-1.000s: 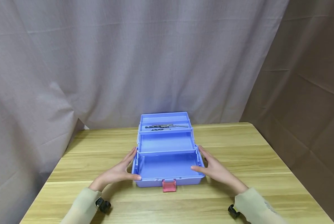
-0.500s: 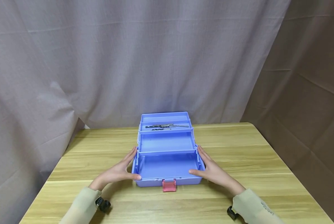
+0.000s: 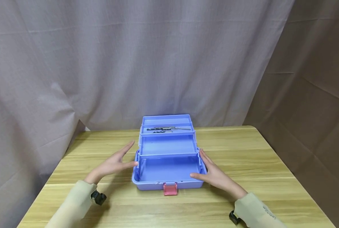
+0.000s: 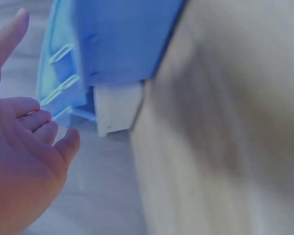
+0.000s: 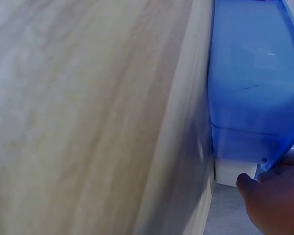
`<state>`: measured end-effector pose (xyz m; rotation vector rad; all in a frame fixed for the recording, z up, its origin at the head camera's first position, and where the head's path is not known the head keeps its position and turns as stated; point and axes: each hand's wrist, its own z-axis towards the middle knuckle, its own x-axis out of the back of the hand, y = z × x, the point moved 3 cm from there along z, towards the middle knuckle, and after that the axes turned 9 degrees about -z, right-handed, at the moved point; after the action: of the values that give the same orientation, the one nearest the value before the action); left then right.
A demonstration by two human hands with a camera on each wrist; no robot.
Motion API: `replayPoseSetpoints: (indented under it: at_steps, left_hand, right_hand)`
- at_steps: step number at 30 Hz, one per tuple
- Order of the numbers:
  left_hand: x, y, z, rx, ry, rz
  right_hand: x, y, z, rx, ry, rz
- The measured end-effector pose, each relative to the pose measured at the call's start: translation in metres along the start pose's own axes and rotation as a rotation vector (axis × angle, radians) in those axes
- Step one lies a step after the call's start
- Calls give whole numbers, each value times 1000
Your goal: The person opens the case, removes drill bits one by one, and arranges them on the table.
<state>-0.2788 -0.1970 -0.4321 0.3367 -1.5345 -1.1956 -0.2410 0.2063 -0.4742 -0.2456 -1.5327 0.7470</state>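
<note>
A blue plastic toolbox (image 3: 169,186) with a pink latch (image 3: 170,189) stands unfolded on the table, its stepped trays (image 3: 168,145) rising toward the back. Slender dark and silvery metal pieces (image 3: 169,128) lie in an upper tray, too small to name. My left hand (image 3: 112,164) is just off the box's left side, fingers spread and holding nothing; the left wrist view shows the palm (image 4: 24,166) beside the trays. At the right front corner, my right hand (image 3: 216,177) holds the box, thumb over the rim and fingers along the outer side. The right wrist view partly cuts off that hand (image 5: 279,200).
The wooden table (image 3: 257,171) extends to both sides of the box. A grey curtain (image 3: 163,63) hangs close behind the back edge, with a darker cloth (image 3: 314,79) at the right. A white block-like part (image 5: 230,171) shows behind the toolbox's lower body.
My left hand has come off the toolbox's left rim and moved left and back. My right thumb has slid slightly left on the box. The box has shifted very slightly left.
</note>
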Motion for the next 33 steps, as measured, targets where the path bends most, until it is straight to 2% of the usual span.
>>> replayPoseSetpoints:
  at_steps: [7,13,24,33]
  left_hand:
    - [27,31,18,-29,16,86]
    - [42,54,32,-66,7,135]
    - [47,83,63,-73,-60,204]
    - [56,126,87,-120,-93,325]
  right_hand:
    - [-1,0,0,-7,-3,1]
    - [-2,-1,2,-6,-8,-2]
    - [0,0,1,-9,-5,-7]
    - [1,-1,0,-1,-11,-13]
